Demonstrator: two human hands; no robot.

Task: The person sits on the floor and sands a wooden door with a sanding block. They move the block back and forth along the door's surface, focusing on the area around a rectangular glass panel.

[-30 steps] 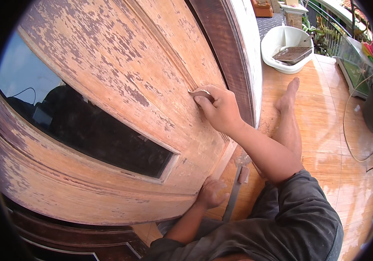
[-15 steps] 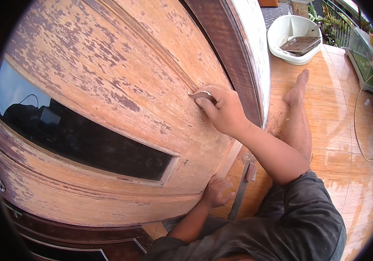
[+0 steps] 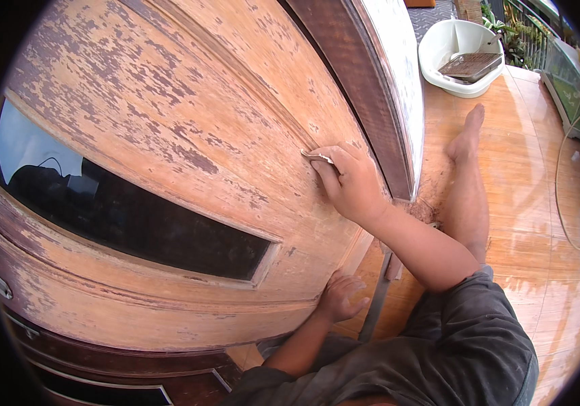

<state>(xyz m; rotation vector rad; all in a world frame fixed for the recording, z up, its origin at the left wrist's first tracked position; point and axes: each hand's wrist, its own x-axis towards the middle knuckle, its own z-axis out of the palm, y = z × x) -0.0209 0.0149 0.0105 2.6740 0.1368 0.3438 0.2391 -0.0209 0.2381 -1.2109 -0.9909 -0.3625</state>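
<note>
A wooden door [image 3: 256,210] fills the left and middle, its brown finish worn to bare wood with dark flaky patches. My right hand [image 3: 357,183] pinches a folded piece of sandpaper [image 3: 319,158] between thumb and fingers. The sandpaper presses on the door along a long moulded groove near the frame. Lower down, my left hand [image 3: 342,296] rests by the door's near edge, holding nothing, its fingers loosely spread. A long dark glass pane [image 3: 168,223] is set into the door, left of both hands.
The brown door frame [image 3: 364,88] runs beside the door. A white basin [image 3: 452,84] with a dirty tray [image 3: 472,65] stands at the far right. Reddish dust [image 3: 428,203] lies by my leg. A cable [image 3: 559,196] loops across the tiled floor [image 3: 516,250].
My right hand and the sandpaper have slid a little along the groove, down and to the right. My left hand stays at the door's edge. The view has shifted slightly.
</note>
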